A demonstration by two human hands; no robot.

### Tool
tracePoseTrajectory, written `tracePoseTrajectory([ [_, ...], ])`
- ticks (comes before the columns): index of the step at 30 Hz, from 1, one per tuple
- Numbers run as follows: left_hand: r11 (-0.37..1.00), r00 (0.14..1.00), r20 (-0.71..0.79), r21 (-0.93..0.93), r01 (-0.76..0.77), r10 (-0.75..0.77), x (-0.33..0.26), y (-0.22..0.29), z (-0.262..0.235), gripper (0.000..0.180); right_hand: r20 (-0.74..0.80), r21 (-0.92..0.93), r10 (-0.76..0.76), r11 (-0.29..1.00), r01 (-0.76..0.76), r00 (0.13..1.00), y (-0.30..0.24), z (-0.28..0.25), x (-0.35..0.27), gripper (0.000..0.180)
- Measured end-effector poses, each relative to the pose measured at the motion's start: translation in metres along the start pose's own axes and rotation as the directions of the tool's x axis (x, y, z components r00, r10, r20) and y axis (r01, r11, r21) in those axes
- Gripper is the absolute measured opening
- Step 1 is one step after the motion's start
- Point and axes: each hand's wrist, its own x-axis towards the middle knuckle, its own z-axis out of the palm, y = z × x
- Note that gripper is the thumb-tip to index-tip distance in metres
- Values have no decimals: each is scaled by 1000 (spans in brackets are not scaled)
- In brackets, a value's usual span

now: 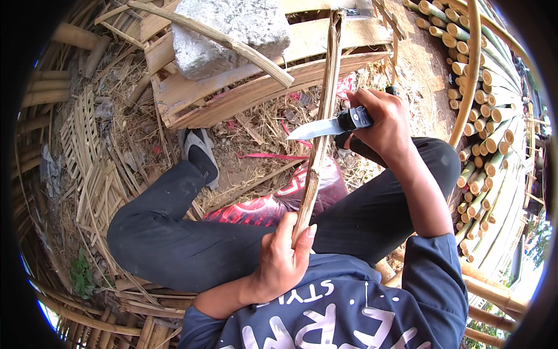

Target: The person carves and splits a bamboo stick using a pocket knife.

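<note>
Head view: left hand point(283, 256) clamped around the lower end of a bamboo strip point(324, 116), which runs up and away between the knees. Right hand point(383, 125) closed on a black-handled knife point(334, 124), blade crossing the strip about mid-length. Blade edge probably biting the right side; contact is hard to see. Best practice: shallow angle, stroke away from the left hand's thumb, lower grip firm.

- Dirt ground point(421, 64) strewn with dry straw and bamboo shavings.
- Wooden pallet point(232, 87) lying on it, a grey stone block point(232, 32) on top.
- Stacked cut bamboo poles point(479, 116) at right.
</note>
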Motion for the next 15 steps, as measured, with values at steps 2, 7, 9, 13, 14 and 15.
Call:
tracePoseTrajectory([
  [2, 1000, 1000, -1, -1, -4, 4, -1, 0, -1, 15, -17, 3, -4, 1000, 4, 1000, 0, 0, 0, 27],
  [7, 1000, 1000, 9, -9, -17, 17, -5, 1, -1, 16, -123, -54, -89, 995, 83, 988, 4, -2, 3, 14],
  [9, 1000, 1000, 12, -4, -25, 25, -6, 1, -1, 16, -150, -76, -114, 992, 103, 982, 4, -5, 5, 15],
  [13, 999, 999, 15, -8, -36, 36, -8, 3, 0, 17, -223, -119, -134, 987, 110, 966, 6, -8, 5, 17],
  [14, 999, 999, 17, -8, -37, 37, -8, 3, 0, 17, -224, -120, -133, 987, 108, 966, 8, -9, 5, 17],
  [15, 999, 999, 18, -13, -45, 46, -8, 3, 1, 16, -215, -151, -93, 987, 62, 972, 10, -11, 5, 15],
])
